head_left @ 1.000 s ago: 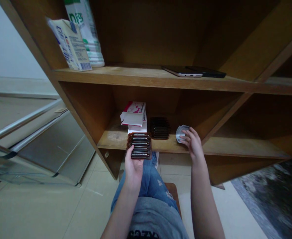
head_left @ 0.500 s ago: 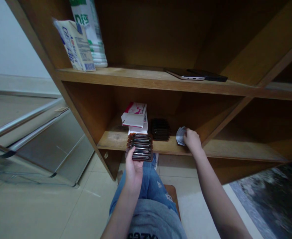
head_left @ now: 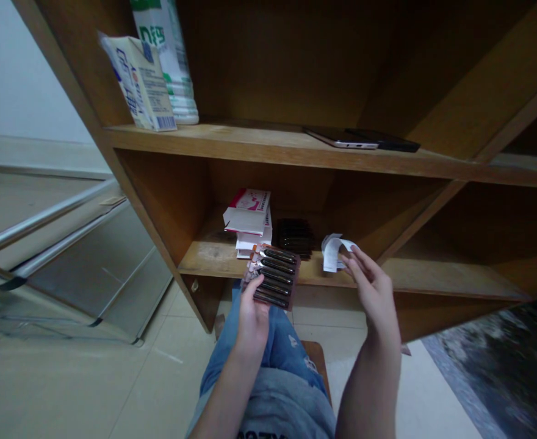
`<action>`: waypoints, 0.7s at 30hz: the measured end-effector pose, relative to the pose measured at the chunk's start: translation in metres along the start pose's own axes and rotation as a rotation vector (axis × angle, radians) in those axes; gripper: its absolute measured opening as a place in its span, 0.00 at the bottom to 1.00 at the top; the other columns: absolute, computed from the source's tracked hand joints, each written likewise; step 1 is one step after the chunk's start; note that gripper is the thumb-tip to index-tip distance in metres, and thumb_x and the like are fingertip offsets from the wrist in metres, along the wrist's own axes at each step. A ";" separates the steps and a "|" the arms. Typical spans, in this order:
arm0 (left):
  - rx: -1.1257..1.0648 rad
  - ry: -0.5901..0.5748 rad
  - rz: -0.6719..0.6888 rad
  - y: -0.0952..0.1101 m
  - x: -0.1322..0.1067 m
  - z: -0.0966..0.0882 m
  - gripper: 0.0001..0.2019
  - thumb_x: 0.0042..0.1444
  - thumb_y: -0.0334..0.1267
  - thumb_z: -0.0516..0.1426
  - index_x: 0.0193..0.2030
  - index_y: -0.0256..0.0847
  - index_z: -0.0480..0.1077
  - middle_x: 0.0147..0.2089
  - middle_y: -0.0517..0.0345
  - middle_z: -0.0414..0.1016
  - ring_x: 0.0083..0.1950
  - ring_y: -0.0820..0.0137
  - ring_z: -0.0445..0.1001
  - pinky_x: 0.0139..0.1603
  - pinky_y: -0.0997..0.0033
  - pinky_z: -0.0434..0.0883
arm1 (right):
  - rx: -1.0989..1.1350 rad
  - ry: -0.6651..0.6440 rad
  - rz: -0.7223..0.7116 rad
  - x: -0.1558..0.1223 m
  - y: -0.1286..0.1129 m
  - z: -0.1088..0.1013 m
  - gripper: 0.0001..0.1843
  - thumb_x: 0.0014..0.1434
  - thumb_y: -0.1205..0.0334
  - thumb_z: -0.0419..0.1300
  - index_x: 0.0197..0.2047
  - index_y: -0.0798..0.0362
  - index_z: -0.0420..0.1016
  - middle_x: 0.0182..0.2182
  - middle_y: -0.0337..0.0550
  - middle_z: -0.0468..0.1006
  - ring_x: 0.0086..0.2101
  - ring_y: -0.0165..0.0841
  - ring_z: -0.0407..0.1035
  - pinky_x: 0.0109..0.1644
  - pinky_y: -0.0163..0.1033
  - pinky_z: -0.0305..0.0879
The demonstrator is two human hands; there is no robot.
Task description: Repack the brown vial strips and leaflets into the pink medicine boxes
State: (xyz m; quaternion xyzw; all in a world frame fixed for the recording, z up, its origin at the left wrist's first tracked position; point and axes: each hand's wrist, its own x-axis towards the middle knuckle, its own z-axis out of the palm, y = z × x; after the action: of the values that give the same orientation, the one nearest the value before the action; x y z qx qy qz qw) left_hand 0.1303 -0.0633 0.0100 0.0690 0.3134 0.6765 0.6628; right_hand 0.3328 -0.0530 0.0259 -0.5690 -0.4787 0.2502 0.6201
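Note:
My left hand [head_left: 253, 314] grips a tray of dark ampoules [head_left: 275, 277], brown plastic with several slim vials side by side, held tilted before the lower shelf. At the shelf's front right, my right hand [head_left: 373, 286] pinches the edge of a white paper slip [head_left: 333, 255], which curls up from other pale paper under it. Whether that paper is one piece or a stack, I cannot tell. Between the hands, farther back, a stack of similar dark ampoule trays [head_left: 295, 236] sits on the shelf. White and pink cartons [head_left: 250, 210], the top one open at its near end, are piled to its left.
A wooden shelf unit [head_left: 268, 149] stands in front of me. Its upper board carries a drink carton [head_left: 143, 85], a green and white bottle [head_left: 177, 73] and a flat phone-like device [head_left: 339, 138]. To the left is a metal-framed rack [head_left: 99, 256].
The tray in my left hand has turned clockwise and shifted right. My right hand has drawn back toward me and right, lifting a curled slip from the pale paper.

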 end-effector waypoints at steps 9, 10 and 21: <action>0.014 -0.019 -0.044 -0.003 -0.014 0.011 0.14 0.43 0.30 0.59 0.40 0.36 0.75 0.37 0.55 0.79 0.38 0.67 0.77 0.42 0.70 0.72 | 0.098 -0.202 -0.043 -0.040 -0.009 0.061 0.32 0.57 0.48 0.58 0.62 0.49 0.61 0.62 0.48 0.60 0.61 0.41 0.55 0.65 0.52 0.49; 0.005 -0.010 -0.038 -0.002 -0.013 0.011 0.15 0.43 0.30 0.59 0.41 0.36 0.74 0.37 0.55 0.79 0.38 0.68 0.77 0.42 0.71 0.72 | 0.075 -0.192 -0.053 -0.040 -0.007 0.064 0.32 0.56 0.49 0.59 0.62 0.49 0.61 0.62 0.48 0.60 0.61 0.41 0.55 0.65 0.53 0.48; -0.098 0.117 -0.191 0.015 -0.004 0.002 0.10 0.50 0.35 0.55 0.36 0.34 0.74 0.33 0.52 0.80 0.32 0.66 0.78 0.35 0.68 0.74 | -0.045 0.355 -0.187 -0.035 0.005 0.072 0.14 0.53 0.55 0.62 0.38 0.57 0.79 0.36 0.50 0.81 0.38 0.40 0.74 0.47 0.46 0.68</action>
State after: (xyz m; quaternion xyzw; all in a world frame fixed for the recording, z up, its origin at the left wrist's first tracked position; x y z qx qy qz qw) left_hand 0.1190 -0.0659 0.0203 -0.0333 0.3234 0.6278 0.7072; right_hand 0.2564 -0.0484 0.0027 -0.5711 -0.4182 0.0765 0.7022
